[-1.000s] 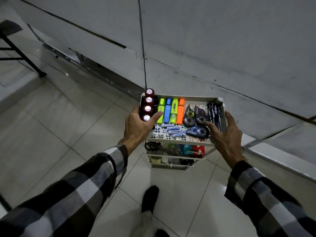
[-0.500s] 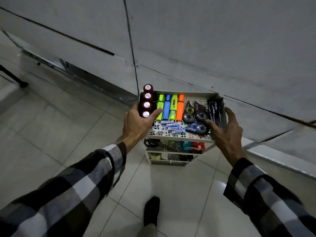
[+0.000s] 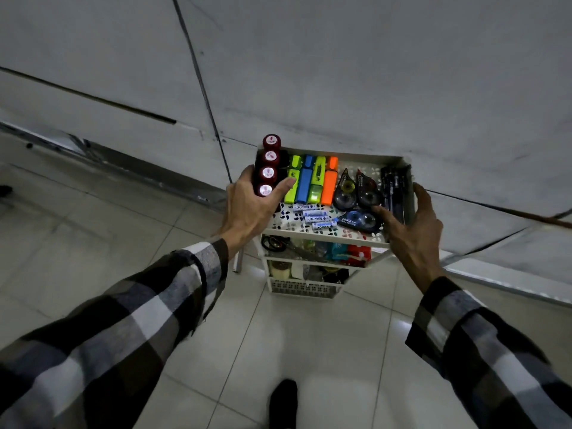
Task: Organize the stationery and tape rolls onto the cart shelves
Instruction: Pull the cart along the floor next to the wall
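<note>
A small white three-tier cart (image 3: 356, 154) stands on the floor against the wall. Its top shelf holds a row of dark red stamps (image 3: 268, 173), several highlighters (image 3: 312, 181), correction tape dispensers (image 3: 356, 193), small batteries (image 3: 315, 218) and black pens (image 3: 394, 187). The middle shelf shows scissors (image 3: 275, 244) and red and blue packs (image 3: 359, 253). Tape rolls (image 3: 280, 269) lie on the bottom shelf. My left hand (image 3: 250, 209) grips the top shelf's left edge, thumb by the stamps. Gripping the right edge is my right hand (image 3: 411, 233), its thumb beside a dispenser.
A grey panelled wall (image 3: 340, 72) rises right behind the cart, with a metal strip (image 3: 123, 162) along its base at the left. The floor is pale tile (image 3: 93, 236). My dark shoe (image 3: 283, 397) is just below the cart.
The view has swung right and closer to the wall; the black furniture leg at the left has gone out of view. Both hands keep the same hold on the top shelf.
</note>
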A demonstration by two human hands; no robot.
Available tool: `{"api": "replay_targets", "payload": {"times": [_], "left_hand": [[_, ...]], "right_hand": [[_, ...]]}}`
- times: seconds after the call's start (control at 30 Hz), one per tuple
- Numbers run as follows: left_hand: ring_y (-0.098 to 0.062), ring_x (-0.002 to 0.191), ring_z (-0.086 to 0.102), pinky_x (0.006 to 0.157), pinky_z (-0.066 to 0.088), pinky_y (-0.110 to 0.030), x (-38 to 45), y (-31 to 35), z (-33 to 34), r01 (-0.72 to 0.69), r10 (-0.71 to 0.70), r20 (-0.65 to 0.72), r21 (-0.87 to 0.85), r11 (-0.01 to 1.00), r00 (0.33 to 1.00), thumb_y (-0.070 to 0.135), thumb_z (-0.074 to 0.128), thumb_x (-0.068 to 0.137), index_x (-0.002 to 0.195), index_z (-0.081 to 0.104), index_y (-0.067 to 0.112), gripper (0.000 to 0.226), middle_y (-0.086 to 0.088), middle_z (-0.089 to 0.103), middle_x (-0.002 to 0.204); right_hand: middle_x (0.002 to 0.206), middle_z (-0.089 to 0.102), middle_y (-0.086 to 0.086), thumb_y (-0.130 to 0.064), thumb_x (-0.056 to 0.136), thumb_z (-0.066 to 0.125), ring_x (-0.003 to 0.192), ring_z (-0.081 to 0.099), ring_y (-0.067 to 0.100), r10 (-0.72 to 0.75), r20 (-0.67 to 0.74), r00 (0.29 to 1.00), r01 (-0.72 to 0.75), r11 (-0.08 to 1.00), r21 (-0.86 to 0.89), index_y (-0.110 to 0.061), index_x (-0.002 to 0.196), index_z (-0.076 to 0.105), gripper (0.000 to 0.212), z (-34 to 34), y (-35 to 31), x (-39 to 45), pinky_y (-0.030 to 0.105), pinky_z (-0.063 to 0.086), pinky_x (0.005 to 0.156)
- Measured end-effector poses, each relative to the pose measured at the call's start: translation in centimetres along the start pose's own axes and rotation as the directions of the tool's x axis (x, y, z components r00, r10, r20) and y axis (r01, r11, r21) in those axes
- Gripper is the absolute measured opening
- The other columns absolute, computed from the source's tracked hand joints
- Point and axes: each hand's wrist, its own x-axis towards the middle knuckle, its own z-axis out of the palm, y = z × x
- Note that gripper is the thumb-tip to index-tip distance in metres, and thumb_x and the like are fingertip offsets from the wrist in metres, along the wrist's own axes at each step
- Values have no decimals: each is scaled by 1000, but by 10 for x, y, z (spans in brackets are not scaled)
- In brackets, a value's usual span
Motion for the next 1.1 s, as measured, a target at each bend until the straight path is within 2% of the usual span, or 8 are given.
{"api": "replay_targets", "payload": {"times": [0.07, 0.13, 0.27, 0.4, 0.67, 0.83, 0.97, 1.1], "left_hand": [[-1, 70, 72, 56, 56, -8, 17, 2, 6, -8, 8, -3, 35, 999, 1000, 60, 72, 91, 121, 65, 10, 59, -2, 76, 95], [1, 69, 71, 53, 53, -6, 25, -1, 8, 6, -6, 1, 58, 998, 1000, 63, 69, 92, 121, 65, 10, 61, -2, 76, 95], [-2, 70, 73, 52, 53, -6, 26, -8, 7, -5, 3, 26, 86, 996, 1000, 85, 55, 82, 121, 64, 13, 82, 1, 75, 94], [0, 70, 71, 54, 52, -8, 32, -4, 9, -14, 7, 64, 118, 993, 998, 86, 51, 81, 123, 63, 13, 85, 1, 74, 95], [-4, 73, 72, 61, 53, -16, 46, -11, 9, -50, 34, 107, 155, 987, 994, 91, 44, 81, 125, 63, 16, 89, 0, 75, 95], [-13, 75, 75, 69, 64, -31, 53, -17, 8, -94, 66, 149, 194, 976, 987, 91, 45, 83, 124, 63, 17, 87, -1, 76, 94], [-16, 81, 74, 74, 62, -31, 67, -20, 3, -153, 111, 198, 213, 965, 974, 87, 47, 86, 129, 62, 18, 82, 0, 76, 99], [-13, 82, 71, 71, 54, -22, 85, -15, 6, -200, 146, 256, 200, 959, 956, 80, 50, 91, 135, 61, 20, 75, 4, 73, 100]], "right_hand": [[143, 64, 14, -51, 88, 77, 119, 69, 32, 10, 19, 1000, -10, 1000, -6, -22, 159, 35, 87, 3, 0, 13, 37, 52, 102], [145, 63, 12, -52, 89, 75, 121, 68, 35, 4, 39, 999, -3, 999, -37, -22, 158, 34, 86, 7, 0, 21, 43, 51, 106], [143, 65, 7, -51, 92, 73, 119, 69, 30, 1, 57, 998, 3, 997, -73, -24, 159, 32, 82, 8, -3, 20, 24, 41, 97], [140, 68, 5, -59, 89, 72, 114, 72, 28, 14, 41, 999, -13, 1000, -26, -30, 158, 31, 86, 10, -6, 19, 23, 43, 93], [134, 71, 3, -63, 89, 71, 99, 73, 19, 19, -55, 998, -20, 1000, -17, -35, 158, 28, 85, 22, -1, 11, 24, 47, 92], [129, 72, 2, -75, 85, 67, 91, 76, 22, 67, -127, 990, -68, 998, -8, -41, 158, 23, 92, 31, 10, -2, 42, 64, 88], [111, 73, 3, -68, 88, 68, 67, 67, 11, 133, -203, 970, -140, 990, -18, -37, 160, 20, 92, 45, 5, -21, 30, 61, 73], [80, 68, 1, -70, 88, 65, 56, 66, 19, 230, -270, 935, -243, 970, -13, -33, 164, 14, 99, 53, -2, -26, 25, 55, 60]]}}
